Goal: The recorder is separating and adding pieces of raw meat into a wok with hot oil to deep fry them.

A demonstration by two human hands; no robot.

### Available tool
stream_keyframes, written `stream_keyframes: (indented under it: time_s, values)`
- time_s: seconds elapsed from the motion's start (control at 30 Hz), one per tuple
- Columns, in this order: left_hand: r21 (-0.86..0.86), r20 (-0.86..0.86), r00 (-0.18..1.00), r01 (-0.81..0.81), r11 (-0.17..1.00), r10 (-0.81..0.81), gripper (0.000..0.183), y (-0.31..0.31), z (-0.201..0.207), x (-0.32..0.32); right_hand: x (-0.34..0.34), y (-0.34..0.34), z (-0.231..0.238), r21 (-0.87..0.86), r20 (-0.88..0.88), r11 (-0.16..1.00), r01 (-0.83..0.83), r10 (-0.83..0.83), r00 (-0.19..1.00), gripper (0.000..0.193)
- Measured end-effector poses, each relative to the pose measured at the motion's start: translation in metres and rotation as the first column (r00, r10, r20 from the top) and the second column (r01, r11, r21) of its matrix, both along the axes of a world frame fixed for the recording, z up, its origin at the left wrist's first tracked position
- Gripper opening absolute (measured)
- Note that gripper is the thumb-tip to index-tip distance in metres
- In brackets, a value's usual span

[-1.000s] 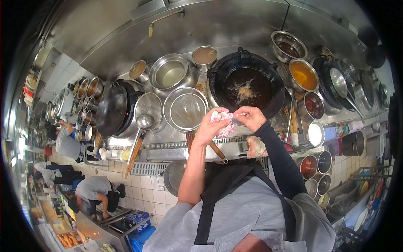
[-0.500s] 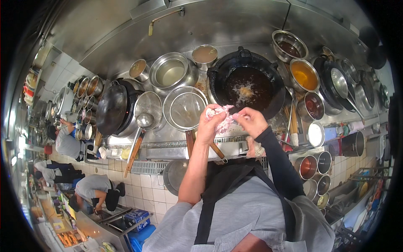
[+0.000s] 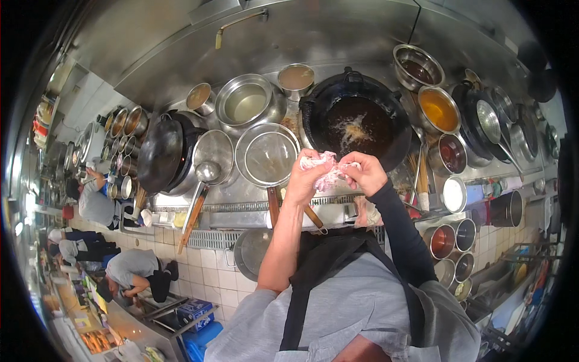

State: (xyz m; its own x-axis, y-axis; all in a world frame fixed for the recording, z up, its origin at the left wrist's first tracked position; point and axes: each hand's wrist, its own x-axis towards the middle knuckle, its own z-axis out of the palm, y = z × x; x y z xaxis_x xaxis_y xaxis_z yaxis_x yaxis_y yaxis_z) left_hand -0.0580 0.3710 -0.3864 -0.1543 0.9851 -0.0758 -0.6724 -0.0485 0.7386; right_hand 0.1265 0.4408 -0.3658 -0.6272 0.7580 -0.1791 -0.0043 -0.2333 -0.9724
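My left hand (image 3: 309, 180), on a bare forearm, and my right hand (image 3: 363, 173), in a black sleeve, are raised together and both pinch a soft pink-and-white lump of raw food (image 3: 327, 171). The lump hangs just in front of a big black wok (image 3: 356, 120), which holds dark oil with a pale piece frying in it. A round metal strainer (image 3: 267, 155) sits directly left of my left hand.
Left of the strainer are a ladle (image 3: 205, 175), a dark second wok (image 3: 161, 154) and a steel pot of pale liquid (image 3: 246, 104). Bowls of orange (image 3: 439, 108), brown (image 3: 417, 63) and red (image 3: 452, 154) sauces stand to the right. Other people (image 3: 136, 271) work at far left.
Both hands stay in front of the wok. The fingers have pulled the lump slightly wider apart.
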Motion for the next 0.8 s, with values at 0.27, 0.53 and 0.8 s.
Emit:
stream_keyframes:
  time_s: [0.27,0.53,0.8]
  values:
    - [-0.012,0.082,0.996,-0.037,0.999,0.037,0.021,0.005,-0.018,-0.009,-0.002,-0.002,-0.016,-0.324,-0.201,0.946,0.029,-0.099,0.975,0.007]
    - [0.028,0.213,0.977,-0.005,1.0,-0.001,0.017,0.003,-0.02,-0.008,0.0,0.005,-0.013,-0.474,-0.357,0.88,0.019,-0.211,0.91,0.015]
    - [-0.008,0.134,0.99,-0.035,0.999,0.035,0.016,0.001,-0.015,-0.006,-0.011,-0.003,-0.009,-0.273,-0.151,0.961,0.048,-0.092,0.984,0.016]
